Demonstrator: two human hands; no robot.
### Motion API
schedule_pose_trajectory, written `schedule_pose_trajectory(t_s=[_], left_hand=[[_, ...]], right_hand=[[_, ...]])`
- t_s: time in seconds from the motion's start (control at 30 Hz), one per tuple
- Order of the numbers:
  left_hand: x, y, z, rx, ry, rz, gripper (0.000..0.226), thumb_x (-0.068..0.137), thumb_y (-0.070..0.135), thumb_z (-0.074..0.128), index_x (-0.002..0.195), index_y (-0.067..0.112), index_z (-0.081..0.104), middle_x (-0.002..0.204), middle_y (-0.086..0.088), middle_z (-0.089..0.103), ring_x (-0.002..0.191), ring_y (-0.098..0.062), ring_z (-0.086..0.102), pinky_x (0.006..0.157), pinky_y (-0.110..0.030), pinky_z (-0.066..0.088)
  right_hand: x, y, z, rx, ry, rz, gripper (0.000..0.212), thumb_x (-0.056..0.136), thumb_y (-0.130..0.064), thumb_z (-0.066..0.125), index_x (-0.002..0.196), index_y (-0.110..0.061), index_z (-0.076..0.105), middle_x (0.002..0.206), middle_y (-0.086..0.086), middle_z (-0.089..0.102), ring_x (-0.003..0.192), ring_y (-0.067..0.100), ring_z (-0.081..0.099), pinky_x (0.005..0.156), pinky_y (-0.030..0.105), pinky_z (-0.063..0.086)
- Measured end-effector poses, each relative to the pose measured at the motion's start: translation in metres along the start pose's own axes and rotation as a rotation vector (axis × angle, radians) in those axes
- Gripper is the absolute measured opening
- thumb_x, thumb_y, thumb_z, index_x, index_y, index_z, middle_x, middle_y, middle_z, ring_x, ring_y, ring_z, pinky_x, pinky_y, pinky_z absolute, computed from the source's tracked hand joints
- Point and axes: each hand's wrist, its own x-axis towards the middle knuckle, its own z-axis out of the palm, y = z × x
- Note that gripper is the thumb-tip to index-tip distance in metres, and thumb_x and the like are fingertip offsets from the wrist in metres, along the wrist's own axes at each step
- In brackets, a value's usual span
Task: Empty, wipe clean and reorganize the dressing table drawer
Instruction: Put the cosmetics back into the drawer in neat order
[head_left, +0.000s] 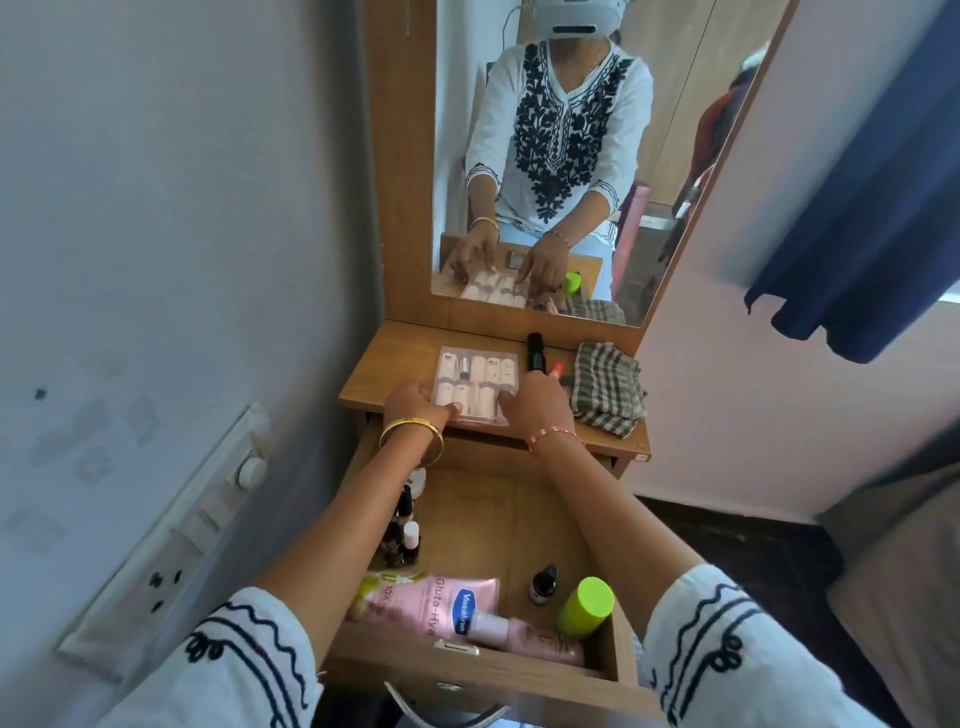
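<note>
Both hands hold a clear plastic pack of small white bottles (477, 383) that lies flat on the dressing table top (384, 364), just in front of the mirror (545, 156). The left hand (415, 405) grips the pack's near left corner, fingers curled over its edge; the right hand (535, 402) rests on the near right corner with fingers bent down onto the plastic. Just beside the pack on the right stands a black tube (535, 353), and further right lies a folded checked cloth (608, 389). Below the hands the drawer (498, 514) is pulled open, holding a pink Vaseline lotion pouch (441, 603), a lime-capped container (586, 607), a small dark dropper bottle (543, 584) and nail polish bottles (405, 540) along its left wall.
</note>
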Motion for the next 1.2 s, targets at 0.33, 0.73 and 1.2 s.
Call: schedule_pose_trajectory(t_s=[0.33, 0.73, 1.2], left_hand=[[-0.026, -0.018, -0.011, -0.535, -0.122, -0.114, 0.022, 0.074, -0.008, 0.069, 0.090, 0.001, 0.056, 0.097, -0.015, 0.063, 0.087, -0.027, 0.066, 0.070, -0.027, 0.057], [-0.087, -0.060, -0.014, -0.477, -0.227, -0.075, 0.011, 0.080, 0.002, 0.066, 0.077, 0.009, 0.058, 0.083, -0.010, 0.067, 0.070, -0.019, 0.065, 0.071, -0.028, 0.056], [-0.075, -0.037, 0.004, 0.261, -0.246, -0.007, 0.030, 0.086, 0.017, 0.058, 0.107, -0.004, 0.060, 0.111, -0.018, 0.065, 0.103, -0.032, 0.061, 0.079, -0.029, 0.047]], right_hand=[[-0.040, 0.005, 0.002, 0.255, 0.069, 0.080, 0.030, 0.090, -0.031, 0.057, 0.099, -0.003, 0.064, 0.101, 0.014, 0.068, 0.087, 0.022, 0.063, 0.071, 0.028, 0.049], [-0.114, 0.034, -0.011, 0.710, -0.107, 0.243, 0.015, 0.082, -0.013, 0.070, 0.088, -0.008, 0.058, 0.095, 0.010, 0.067, 0.061, 0.011, 0.064, 0.041, 0.016, 0.050], [-0.083, 0.041, 0.004, 0.488, -0.383, 0.381, 0.017, 0.087, 0.000, 0.060, 0.074, -0.001, 0.049, 0.068, 0.014, 0.053, 0.056, 0.026, 0.060, 0.071, 0.040, 0.059]])
